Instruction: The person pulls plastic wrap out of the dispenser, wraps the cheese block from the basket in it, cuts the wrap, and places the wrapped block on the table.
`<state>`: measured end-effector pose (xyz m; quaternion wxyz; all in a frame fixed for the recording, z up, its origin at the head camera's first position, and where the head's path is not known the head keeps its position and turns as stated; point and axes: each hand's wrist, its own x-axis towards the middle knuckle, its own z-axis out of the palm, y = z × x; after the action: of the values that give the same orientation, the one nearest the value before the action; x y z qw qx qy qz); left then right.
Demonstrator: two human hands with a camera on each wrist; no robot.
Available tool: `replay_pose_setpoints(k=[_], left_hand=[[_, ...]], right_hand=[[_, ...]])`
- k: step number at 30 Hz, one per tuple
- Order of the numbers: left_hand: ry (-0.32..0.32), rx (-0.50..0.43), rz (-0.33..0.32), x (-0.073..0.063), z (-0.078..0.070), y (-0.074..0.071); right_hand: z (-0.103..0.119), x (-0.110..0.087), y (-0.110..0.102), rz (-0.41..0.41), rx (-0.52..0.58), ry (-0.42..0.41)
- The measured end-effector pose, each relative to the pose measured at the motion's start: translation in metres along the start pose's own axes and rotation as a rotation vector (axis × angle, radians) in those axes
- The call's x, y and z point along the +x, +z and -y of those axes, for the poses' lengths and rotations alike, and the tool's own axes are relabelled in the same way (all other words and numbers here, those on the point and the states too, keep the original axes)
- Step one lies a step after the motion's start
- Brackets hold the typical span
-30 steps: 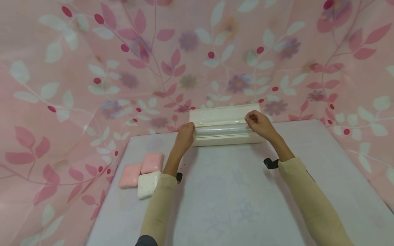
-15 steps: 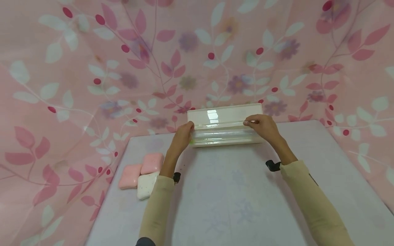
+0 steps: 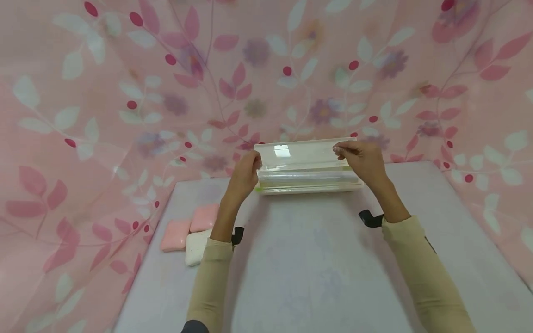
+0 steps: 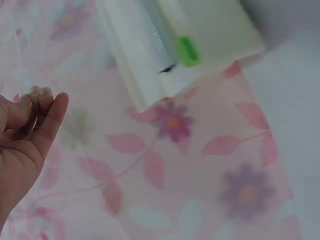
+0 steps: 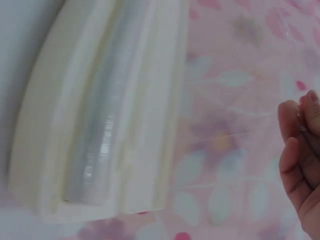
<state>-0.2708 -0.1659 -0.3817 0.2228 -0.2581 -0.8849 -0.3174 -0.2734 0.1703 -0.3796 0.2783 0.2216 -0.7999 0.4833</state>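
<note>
The left hand point(image 3: 244, 175) and right hand point(image 3: 367, 162) each pinch an edge of clear film point(image 3: 281, 151) held up between them; the roll point(image 3: 308, 177) sits in an open cream box point(image 3: 313, 190) at the far edge of the tabletop point(image 3: 300, 259), 2 pink blocks point(image 3: 175, 236) and a white block point(image 3: 195, 248) near the left forearm point(image 3: 225, 219)

Roll point(image 3: 306, 177) in box point(image 3: 308, 190), at far edge of table point(image 3: 300, 259); blocks point(image 3: 175, 235) nearer, left; cloth point(image 3: 258, 83) behind
</note>
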Motion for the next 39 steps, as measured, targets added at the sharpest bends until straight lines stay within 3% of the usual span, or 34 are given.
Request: replay_pose_setpoints(k=[4, 9, 16, 20, 27, 33, 39], left_hand=[[0.042, -0.015, -0.060, 0.004, -0.025, -0.021], [0.114, -0.045, -0.133, 0.005, -0.045, -0.038], [0.160, -0.079, -0.201, 0.004, -0.071, -0.056], [0.190, -0.082, -0.265, 0.001, -0.091, -0.069], [0.298, -0.106, -0.406, 0.005, -0.125, -0.090], [0.328, -0.122, -0.478, 0.003, -0.140, -0.096], [0.388, -0.191, -0.556, 0.003, -0.164, -0.108]], right_hand=[[0.028, 0.010, -0.015, -0.062, 0.047, -0.077], [0.072, 0.012, -0.031, -0.127, 0.102, -0.187], [0.078, 0.014, -0.039, -0.229, 0.156, -0.213], [0.098, 0.013, -0.047, -0.308, 0.207, -0.232], [0.146, 0.017, -0.061, -0.454, 0.397, -0.267], [0.164, 0.014, -0.062, -0.564, 0.418, -0.310], [0.177, 0.024, -0.067, -0.746, 0.603, -0.374]])
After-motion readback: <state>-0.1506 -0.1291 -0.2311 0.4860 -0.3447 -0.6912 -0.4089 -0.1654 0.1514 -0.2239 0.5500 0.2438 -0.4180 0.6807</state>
